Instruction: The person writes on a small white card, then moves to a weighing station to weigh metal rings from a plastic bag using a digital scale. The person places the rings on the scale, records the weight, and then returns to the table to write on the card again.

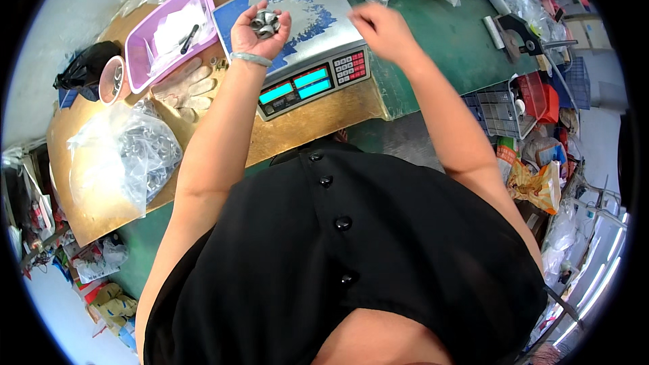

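My left hand (259, 35) is palm up over the left side of a scale, its fingers curled around several small grey metal ring-like fittings (266, 23). Under it lies the weighing scale (338, 13), with a worn blue and silver plate, lit displays and a keypad along its near edge. At the plate's right edge, above the green tabletop, my right hand (385, 30) is slightly blurred. Its fingers curl inward, and whatever they may hold is hidden.
Left of the scale stand a pink basket (132, 54) with a black pen (190, 39) and a round pink cup (107, 81). Work gloves (193, 88) and a clear bag of metal rings (145, 152) lie nearer me. A black device with a lever (517, 34) stands at right.
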### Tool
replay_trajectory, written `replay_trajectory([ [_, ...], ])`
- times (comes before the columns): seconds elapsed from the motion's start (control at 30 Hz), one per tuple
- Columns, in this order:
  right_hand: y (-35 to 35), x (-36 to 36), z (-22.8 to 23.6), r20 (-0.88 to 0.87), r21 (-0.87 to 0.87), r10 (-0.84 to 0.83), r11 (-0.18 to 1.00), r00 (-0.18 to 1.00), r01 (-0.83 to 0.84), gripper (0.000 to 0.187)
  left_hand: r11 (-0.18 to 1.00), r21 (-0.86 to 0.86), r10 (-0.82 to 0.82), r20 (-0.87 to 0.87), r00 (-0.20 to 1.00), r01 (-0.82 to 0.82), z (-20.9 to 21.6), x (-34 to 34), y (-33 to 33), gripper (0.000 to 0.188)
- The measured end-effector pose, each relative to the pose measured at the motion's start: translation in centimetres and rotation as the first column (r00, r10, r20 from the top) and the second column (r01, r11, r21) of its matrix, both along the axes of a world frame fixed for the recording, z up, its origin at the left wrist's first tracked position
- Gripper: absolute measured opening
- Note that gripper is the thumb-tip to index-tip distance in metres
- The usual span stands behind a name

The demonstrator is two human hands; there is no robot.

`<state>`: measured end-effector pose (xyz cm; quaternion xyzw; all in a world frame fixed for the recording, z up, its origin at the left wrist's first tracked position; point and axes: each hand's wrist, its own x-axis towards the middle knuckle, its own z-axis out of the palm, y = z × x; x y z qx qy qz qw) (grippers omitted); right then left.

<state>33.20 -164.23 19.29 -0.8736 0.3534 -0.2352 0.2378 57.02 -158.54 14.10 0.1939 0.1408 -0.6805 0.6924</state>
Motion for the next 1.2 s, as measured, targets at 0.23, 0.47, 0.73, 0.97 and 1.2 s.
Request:
replay_trajectory([
  [0.23,7.8,-6.5,-11.2,-0.411,0.140,-0.086,0.978,0.908,0.156,0.053,0.995,-0.008,-0.102,0.014,0.995,0.102,0.5,1.3,2.6,0.021],
  [0.47,7.8,-5.5,-12.0,-0.539,0.090,-0.087,0.983,0.838,0.160,0.053,0.994,0.018,-0.108,0.039,0.993,0.107,0.4,1.2,4.2,0.023],
  [0.73,7.9,-5.4,-12.1,-0.575,0.011,-0.065,0.996,0.815,0.088,0.058,0.995,0.008,-0.097,0.056,0.994,0.096,0.4,1.9,5.0,0.024],
  [0.97,8.1,-4.6,-11.8,-0.706,-0.039,-0.043,0.999,0.707,0.022,0.058,0.996,0.008,-0.084,0.062,0.995,0.084,0.0,2.0,5.1,0.024],
  [1.2,8.7,-5.3,-11.4,-0.519,0.046,-0.091,0.990,0.850,0.134,0.052,0.997,0.038,-0.068,0.096,0.993,0.064,0.8,1.8,5.2,0.024],
])
